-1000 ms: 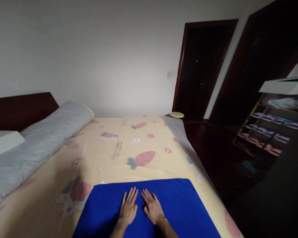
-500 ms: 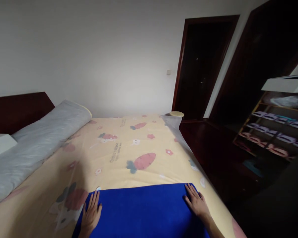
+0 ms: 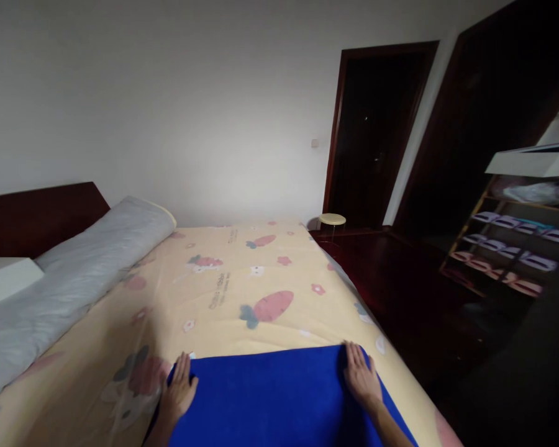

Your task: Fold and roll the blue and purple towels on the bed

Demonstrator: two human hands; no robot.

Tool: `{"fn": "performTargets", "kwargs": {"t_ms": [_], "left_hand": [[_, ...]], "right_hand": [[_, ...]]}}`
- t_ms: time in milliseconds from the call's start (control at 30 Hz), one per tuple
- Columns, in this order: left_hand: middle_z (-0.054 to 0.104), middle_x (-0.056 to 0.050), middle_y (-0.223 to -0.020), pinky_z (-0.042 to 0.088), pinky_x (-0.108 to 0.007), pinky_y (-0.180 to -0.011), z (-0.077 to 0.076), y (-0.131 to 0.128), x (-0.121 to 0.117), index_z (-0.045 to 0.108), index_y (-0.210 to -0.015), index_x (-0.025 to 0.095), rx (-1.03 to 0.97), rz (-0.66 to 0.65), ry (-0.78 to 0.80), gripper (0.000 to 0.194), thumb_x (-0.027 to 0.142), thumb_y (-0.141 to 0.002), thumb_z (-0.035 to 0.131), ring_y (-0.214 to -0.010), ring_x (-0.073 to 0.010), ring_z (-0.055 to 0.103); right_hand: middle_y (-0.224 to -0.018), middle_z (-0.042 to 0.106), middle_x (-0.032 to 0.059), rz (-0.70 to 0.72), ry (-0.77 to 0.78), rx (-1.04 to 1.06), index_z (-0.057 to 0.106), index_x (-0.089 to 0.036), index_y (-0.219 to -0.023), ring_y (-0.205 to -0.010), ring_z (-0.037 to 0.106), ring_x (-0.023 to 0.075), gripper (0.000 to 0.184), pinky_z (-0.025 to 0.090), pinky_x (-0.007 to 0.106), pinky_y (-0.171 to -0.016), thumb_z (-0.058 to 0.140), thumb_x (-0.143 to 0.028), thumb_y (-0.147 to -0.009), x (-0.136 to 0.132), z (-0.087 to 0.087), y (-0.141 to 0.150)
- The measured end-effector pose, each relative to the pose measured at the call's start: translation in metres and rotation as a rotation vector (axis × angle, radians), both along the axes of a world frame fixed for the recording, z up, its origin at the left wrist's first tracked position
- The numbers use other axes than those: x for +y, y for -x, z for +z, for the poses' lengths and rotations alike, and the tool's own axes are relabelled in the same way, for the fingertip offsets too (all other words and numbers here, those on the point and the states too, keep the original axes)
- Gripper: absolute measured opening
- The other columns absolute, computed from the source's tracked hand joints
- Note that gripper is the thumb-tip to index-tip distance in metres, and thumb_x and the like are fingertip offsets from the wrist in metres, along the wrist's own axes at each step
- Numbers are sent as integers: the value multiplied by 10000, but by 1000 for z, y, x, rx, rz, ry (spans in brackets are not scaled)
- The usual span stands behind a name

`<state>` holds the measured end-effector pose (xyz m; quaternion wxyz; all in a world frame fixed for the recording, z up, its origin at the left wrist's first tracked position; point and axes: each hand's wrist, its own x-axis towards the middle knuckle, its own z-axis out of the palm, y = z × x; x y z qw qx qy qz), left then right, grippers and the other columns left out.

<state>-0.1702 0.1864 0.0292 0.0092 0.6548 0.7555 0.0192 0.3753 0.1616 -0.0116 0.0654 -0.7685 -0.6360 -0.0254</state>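
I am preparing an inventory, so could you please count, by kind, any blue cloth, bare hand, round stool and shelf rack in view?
Blue cloth: 1
Bare hands: 2 (left hand, right hand)
Round stool: 1
Shelf rack: 1
Total: 5

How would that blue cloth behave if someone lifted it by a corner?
The cloth would probably sag rather than stay stiff, since it lies flat on the bed with soft-looking edges. It may be light for its size, lying so low. Pushed, it might bunch rather than slide, as its surface looks matte.
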Motion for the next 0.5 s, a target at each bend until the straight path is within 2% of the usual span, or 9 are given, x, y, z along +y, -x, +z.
{"fn": "performTargets", "kwargs": {"t_ms": [67,133,200,267,300,367,433,500], "left_hand": [[133,-43,-1608,103,-527,-1203,5,-53,-10,195,-1505,151,34,-115,68,666,208,-844,260,-1483,-211,137],[68,-6,-1611,68,-498,-1213,3,-116,-23,114,-1513,175,-14,-265,93,698,174,-829,252,-1487,-183,65],[47,29,-1607,75,-477,-1218,-4,-172,-34,62,-1513,206,-94,-363,137,710,164,-828,245,-1486,-165,38],[59,42,-1604,91,-475,-1218,-10,-206,-38,64,-1511,238,-145,-428,207,710,178,-830,256,-1484,-162,48],[67,45,-1604,99,-474,-1217,-11,-212,-38,71,-1511,251,-158,-438,233,703,192,-836,260,-1484,-160,58],[79,43,-1605,108,-478,-1213,-11,-201,-33,88,-1512,266,-162,-404,245,666,243,-866,245,-1484,-161,77],[94,28,-1608,114,-487,-1209,-9,-164,-27,106,-1516,254,-133,-311,223,623,321,-903,195,-1485,-168,95],[131,2,-1606,129,-491,-1204,-12,-111,-24,132,-1517,222,-72,-191,186,627,399,-915,141,-1482,-180,126]], "right_hand": [[-1538,289,151,100,18,60,346,-59,-1470,-1438,229,284,671,135,525,-1169,325,-171,-809,-2,12,51],[-1553,258,95,293,61,181,353,-123,-1478,-1446,208,244,666,168,491,-1173,309,-139,-814,-8,22,109],[-1562,230,64,463,128,290,330,-163,-1491,-1450,191,220,660,176,460,-1178,322,-150,-830,-14,30,160],[-1568,220,34,594,189,367,299,-215,-1503,-1451,186,208,650,168,447,-1182,352,-199,-855,-19,36,188],[-1569,217,27,613,216,382,295,-230,-1504,-1452,183,208,643,164,451,-1182,362,-224,-864,-19,38,192],[-1570,214,30,552,250,365,303,-232,-1500,-1453,177,214,616,162,472,-1178,353,-275,-887,-18,41,177],[-1569,216,47,408,239,305,314,-211,-1496,-1453,177,223,593,166,487,-1172,313,-342,-918,-14,41,138],[-1562,239,55,252,191,236,324,-210,-1492,-1449,193,227,592,172,491,-1167,272,-415,-939,-11,34,86]]}}
